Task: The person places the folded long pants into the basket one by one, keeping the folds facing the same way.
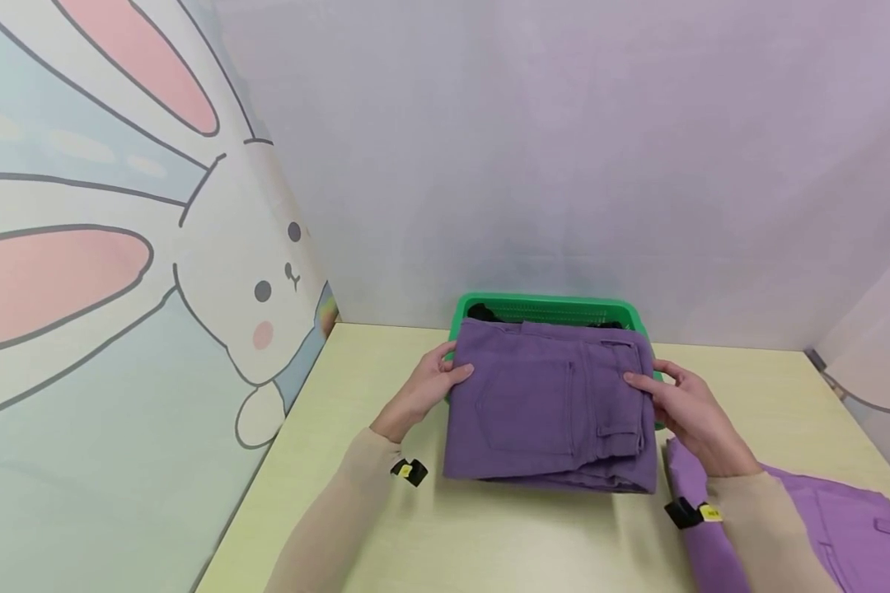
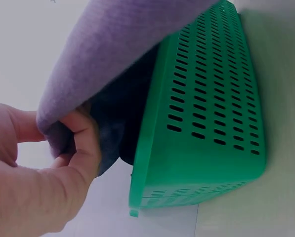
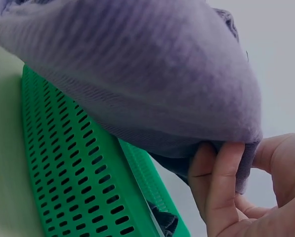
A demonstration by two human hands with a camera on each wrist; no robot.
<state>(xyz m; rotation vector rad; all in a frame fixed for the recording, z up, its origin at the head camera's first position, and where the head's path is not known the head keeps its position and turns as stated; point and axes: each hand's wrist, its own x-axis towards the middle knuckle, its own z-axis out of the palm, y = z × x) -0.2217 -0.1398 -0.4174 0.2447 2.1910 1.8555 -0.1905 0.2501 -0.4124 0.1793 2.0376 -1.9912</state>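
Observation:
A folded pair of purple jeans (image 1: 526, 403), back pocket facing up, is held between both hands over the near side of a green basket (image 1: 549, 306). My left hand (image 1: 423, 387) pinches its left edge, thumb on top and fingers curled beneath. At the opposite edge my right hand (image 1: 693, 412) grips in the same way. Both wrist views show the fingers tucked under the cloth, close beside the perforated basket wall (image 2: 206, 113). Dark cloth (image 3: 164, 217) shows inside the basket; the jeans hide most of its contents.
A lighter purple pair of trousers (image 1: 845, 527) lies on the table (image 1: 519, 543) at the right, partly under my right forearm. Behind the basket rises a pale wall (image 1: 564, 148). A wall with a rabbit picture (image 1: 245, 272) borders the table on the left.

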